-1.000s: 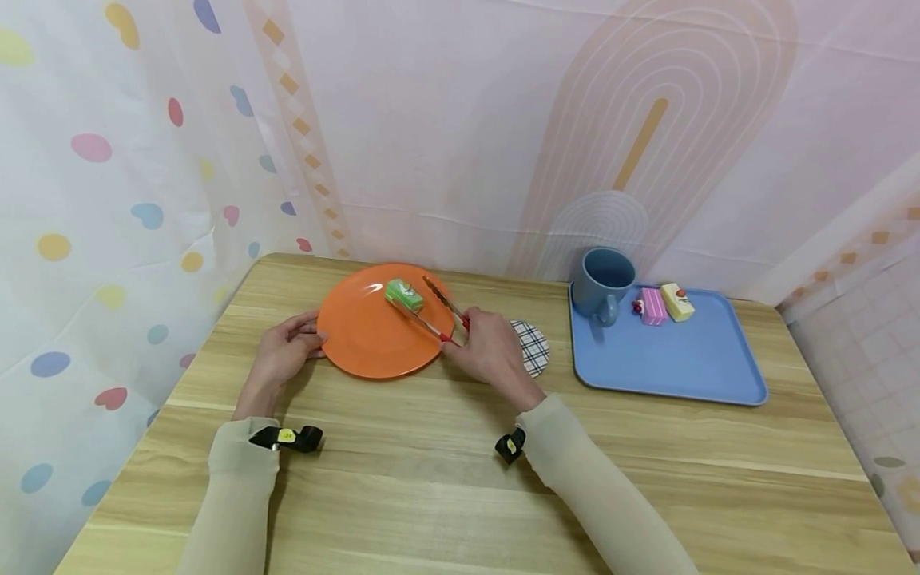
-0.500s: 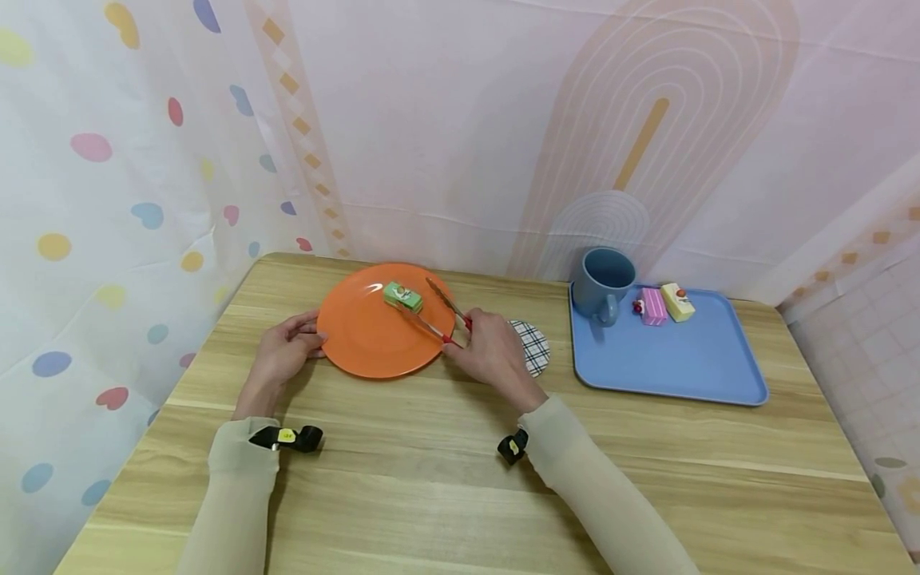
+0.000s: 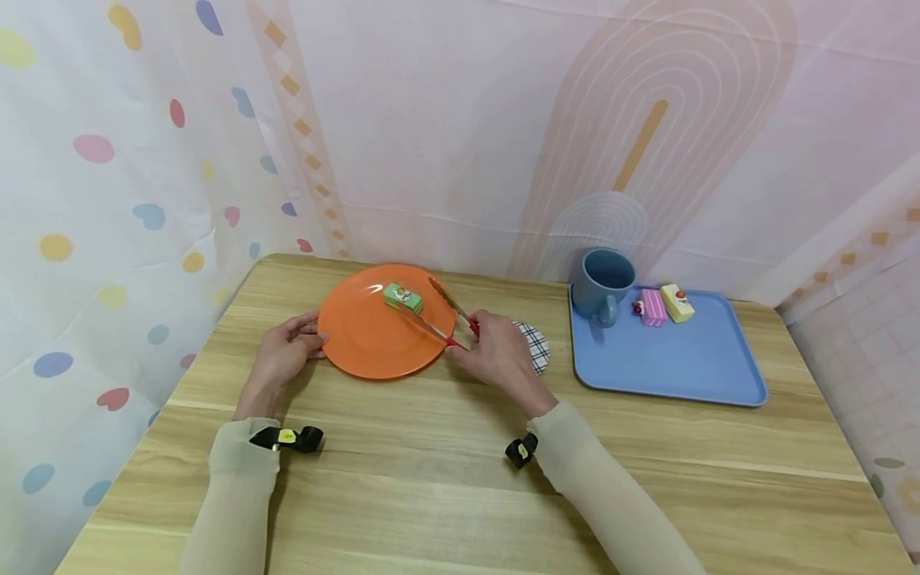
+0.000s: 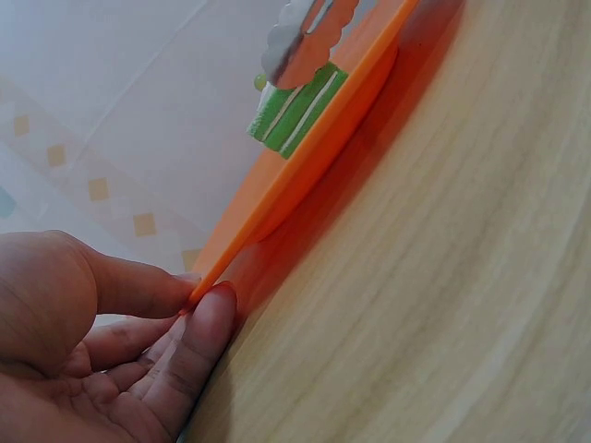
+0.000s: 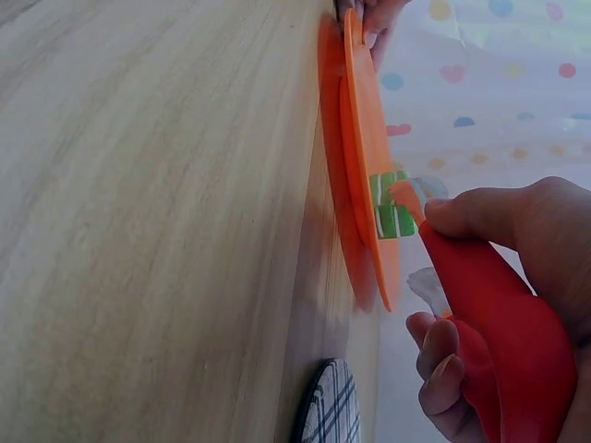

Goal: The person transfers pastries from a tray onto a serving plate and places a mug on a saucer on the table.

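Note:
My left hand (image 3: 283, 349) pinches the left rim of an orange plate (image 3: 366, 339) between thumb and fingers, as the left wrist view shows up close. On the plate, toward its back, sits a green toy cake slice (image 3: 402, 297) with white layers and a small decorated top. My right hand (image 3: 496, 351) grips a pair of red-handled metal tongs (image 5: 499, 323) at the plate's right side. The arms of the tongs are spread apart. One scalloped tip (image 4: 309, 41) is right by the green slice; the other arm reaches over the plate's right part.
A checked round coaster (image 3: 535, 346) lies partly behind my right hand. Farther right, a blue tray (image 3: 668, 359) bears a blue mug (image 3: 604, 283), a pink striped cake slice (image 3: 653, 307) and a yellow one (image 3: 677, 303). A patterned curtain (image 3: 446, 144) hangs behind the wooden table (image 3: 402, 479).
The green cake slice has turned to show its decorated top and settled on the plate. My right hand and the tongs have shifted slightly right. My left hand has stayed put.

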### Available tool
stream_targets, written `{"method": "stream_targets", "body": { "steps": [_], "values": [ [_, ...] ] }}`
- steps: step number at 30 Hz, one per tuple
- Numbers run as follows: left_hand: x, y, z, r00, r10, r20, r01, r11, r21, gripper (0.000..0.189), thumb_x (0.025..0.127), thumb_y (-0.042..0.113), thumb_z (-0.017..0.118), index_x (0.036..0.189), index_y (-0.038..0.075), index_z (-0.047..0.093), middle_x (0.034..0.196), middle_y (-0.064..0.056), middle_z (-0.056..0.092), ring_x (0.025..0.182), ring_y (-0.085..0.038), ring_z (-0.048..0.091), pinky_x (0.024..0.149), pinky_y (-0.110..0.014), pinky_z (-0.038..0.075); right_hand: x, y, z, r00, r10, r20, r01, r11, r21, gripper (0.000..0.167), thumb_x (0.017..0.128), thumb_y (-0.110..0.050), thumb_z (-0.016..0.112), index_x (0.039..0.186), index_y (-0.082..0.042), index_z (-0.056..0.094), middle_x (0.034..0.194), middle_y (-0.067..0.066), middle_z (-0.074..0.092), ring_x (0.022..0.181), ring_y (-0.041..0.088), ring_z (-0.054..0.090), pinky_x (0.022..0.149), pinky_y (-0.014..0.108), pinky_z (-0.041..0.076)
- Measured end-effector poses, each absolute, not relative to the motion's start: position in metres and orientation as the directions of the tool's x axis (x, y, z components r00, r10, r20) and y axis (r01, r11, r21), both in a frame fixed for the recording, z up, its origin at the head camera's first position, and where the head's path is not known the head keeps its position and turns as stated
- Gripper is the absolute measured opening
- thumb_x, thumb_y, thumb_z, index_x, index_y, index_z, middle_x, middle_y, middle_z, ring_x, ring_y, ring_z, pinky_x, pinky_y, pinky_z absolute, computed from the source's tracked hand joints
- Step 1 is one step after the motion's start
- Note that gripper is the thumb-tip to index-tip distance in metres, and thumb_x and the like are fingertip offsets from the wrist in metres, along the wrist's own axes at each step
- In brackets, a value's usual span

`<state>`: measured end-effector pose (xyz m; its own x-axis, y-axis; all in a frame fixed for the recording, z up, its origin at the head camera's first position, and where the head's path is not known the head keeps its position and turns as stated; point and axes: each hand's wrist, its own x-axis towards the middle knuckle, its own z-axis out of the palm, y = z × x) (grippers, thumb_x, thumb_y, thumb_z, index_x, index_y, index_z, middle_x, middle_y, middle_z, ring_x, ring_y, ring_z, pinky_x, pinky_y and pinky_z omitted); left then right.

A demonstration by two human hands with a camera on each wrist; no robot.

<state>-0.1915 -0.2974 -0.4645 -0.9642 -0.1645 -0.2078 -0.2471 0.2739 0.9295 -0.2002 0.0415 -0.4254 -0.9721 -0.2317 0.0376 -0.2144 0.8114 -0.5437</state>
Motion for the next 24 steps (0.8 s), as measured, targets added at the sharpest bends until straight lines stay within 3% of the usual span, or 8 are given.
{"method": "stream_targets", "body": {
  "steps": [9,24],
  "values": [
    [-0.191,-0.297,-0.465,-0.969,-0.159,-0.191,-0.229,0.273,0.934,0.053,0.104,0.010,0.056,0.156,0.004,0.043,0.115,0.000,0.057,0.085,0.002,0.064,0.078,-0.017,0.062,-0.194,0.048,-0.426,-0.972,-0.230,0.052,-0.219,0.795,-0.565,0.049,0.083,-0.047,0.083,0.106,-0.006,0.068,0.072,0.001,0.053,0.062,0.017,0.048,0.050,0.025,0.034],
    [-0.190,-0.297,-0.463,-0.969,-0.153,-0.196,-0.233,0.276,0.932,0.054,0.105,0.011,0.055,0.156,0.004,0.041,0.118,-0.004,0.057,0.085,0.002,0.064,0.077,-0.017,0.062,-0.180,0.059,-0.429,-0.971,-0.211,0.110,-0.233,0.757,-0.611,0.059,0.080,-0.044,0.086,0.119,-0.004,0.067,0.077,0.004,0.056,0.069,0.019,0.049,0.053,0.027,0.034]
  ]
}}
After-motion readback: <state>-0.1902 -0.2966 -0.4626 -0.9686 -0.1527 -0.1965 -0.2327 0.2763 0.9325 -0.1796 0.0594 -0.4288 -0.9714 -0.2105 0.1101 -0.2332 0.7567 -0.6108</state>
